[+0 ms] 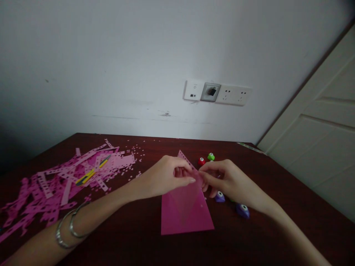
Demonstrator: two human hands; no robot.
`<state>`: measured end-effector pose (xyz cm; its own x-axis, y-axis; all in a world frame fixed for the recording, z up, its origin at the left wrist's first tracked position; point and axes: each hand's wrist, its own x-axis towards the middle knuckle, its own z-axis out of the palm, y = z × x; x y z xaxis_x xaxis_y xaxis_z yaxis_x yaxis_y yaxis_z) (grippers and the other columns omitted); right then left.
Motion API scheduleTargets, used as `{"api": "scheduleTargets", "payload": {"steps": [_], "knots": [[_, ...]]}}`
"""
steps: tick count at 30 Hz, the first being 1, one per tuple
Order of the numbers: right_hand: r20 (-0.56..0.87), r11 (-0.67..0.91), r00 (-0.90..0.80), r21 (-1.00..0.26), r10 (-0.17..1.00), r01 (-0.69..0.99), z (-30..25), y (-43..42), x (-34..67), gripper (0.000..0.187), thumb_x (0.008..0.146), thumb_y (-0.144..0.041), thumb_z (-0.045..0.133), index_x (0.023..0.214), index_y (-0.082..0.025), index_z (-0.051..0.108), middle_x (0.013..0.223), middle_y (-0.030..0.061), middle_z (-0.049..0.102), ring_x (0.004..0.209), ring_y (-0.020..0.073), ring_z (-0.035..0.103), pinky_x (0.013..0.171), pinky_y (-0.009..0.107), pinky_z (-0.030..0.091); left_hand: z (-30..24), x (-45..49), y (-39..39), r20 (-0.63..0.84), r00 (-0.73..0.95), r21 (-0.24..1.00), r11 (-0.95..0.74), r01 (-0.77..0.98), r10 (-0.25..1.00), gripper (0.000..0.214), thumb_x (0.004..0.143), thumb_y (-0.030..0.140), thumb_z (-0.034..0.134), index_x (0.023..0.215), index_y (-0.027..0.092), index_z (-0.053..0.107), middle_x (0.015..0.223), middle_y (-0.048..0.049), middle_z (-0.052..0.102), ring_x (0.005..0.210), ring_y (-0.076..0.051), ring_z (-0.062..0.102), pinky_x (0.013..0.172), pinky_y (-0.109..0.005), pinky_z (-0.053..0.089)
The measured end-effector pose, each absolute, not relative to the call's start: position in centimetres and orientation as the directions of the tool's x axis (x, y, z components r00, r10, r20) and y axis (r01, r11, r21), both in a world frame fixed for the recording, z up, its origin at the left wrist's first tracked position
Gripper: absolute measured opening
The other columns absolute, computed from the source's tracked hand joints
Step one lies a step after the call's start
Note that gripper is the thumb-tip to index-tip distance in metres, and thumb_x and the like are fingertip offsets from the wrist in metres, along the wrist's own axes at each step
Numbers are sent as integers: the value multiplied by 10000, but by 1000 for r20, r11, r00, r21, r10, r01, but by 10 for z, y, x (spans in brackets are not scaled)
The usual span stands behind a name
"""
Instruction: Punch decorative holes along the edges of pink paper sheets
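Observation:
A pink sheet of paper (pixel 187 216) is at the middle of the table, between my hands. Small punched holes run along its slanted upper strip, and a duller triangle shows in its middle. My left hand (pixel 173 173) is closed on the upper part of the sheet, thumb stretched along it. From the other side my right hand (pixel 222 179) pinches the right edge of the paper. Fingers hide part of that edge. Close to my right hand lie small purple (pixel 220 197), red (pixel 201 161) and green (pixel 211 157) pieces with eye-like white tops.
At left is a heap of pink paper strips (pixel 66 192) with holes, and a yellow utility knife (pixel 93 170) lies on it. Tiny pink punched bits (pixel 137 149) are scattered beside it. Another purple piece (pixel 243 211) lies near my right forearm. Wall sockets (pixel 233 95) are behind the table.

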<state>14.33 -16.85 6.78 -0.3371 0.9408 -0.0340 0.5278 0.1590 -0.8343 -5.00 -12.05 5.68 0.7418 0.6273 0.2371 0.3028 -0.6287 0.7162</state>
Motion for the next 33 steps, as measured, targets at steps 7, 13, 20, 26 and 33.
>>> {"api": "scheduleTargets", "payload": {"steps": [7, 13, 20, 26, 33], "knots": [[-13, 214, -376, -804, 926, 554, 65, -170, 143, 225, 859, -277, 465, 787, -142, 629, 680, 33, 639, 577, 122, 611, 505, 216, 510, 46, -44, -115, 152, 768, 865, -460, 201, 622, 168, 775, 279, 569, 853, 144, 633, 793, -28, 645, 707, -115, 560, 637, -241, 424], [34, 293, -415, -761, 909, 579, 62, -170, 142, 191, 855, -212, 462, 783, -150, 627, 674, 19, 640, 574, 107, 598, 520, 199, 487, 44, -43, -112, 127, 780, 868, -449, 212, 613, 188, 773, 305, 564, 780, 126, 624, 692, -10, 593, 631, -97, 514, 566, -220, 390], [86, 357, -452, -750, 888, 557, 63, -172, 137, 190, 836, -167, 471, 735, -154, 631, 654, 10, 642, 588, 102, 597, 551, 193, 480, 45, -45, -110, 93, 813, 891, -412, 190, 575, 117, 741, 231, 571, 752, 125, 619, 656, 4, 574, 588, -84, 495, 543, -210, 377], [17, 290, -430, -760, 903, 581, 65, -170, 144, 217, 864, -238, 431, 786, -158, 616, 678, 17, 635, 536, 102, 584, 486, 194, 466, 59, -56, -103, 10, 870, 842, -473, 258, 493, 134, 729, 255, 572, 745, 143, 643, 685, -15, 620, 628, -101, 543, 585, -212, 401], [191, 382, -331, -478, 924, 791, 66, -159, 168, 235, 873, -245, 421, 764, -179, 618, 645, -3, 614, 548, 107, 538, 502, 211, 386, 54, -129, -21, -186, 502, 305, -436, 847, 845, 88, 638, 158, 553, 624, 141, 639, 536, -30, 594, 495, -120, 499, 518, -237, 327]]}}
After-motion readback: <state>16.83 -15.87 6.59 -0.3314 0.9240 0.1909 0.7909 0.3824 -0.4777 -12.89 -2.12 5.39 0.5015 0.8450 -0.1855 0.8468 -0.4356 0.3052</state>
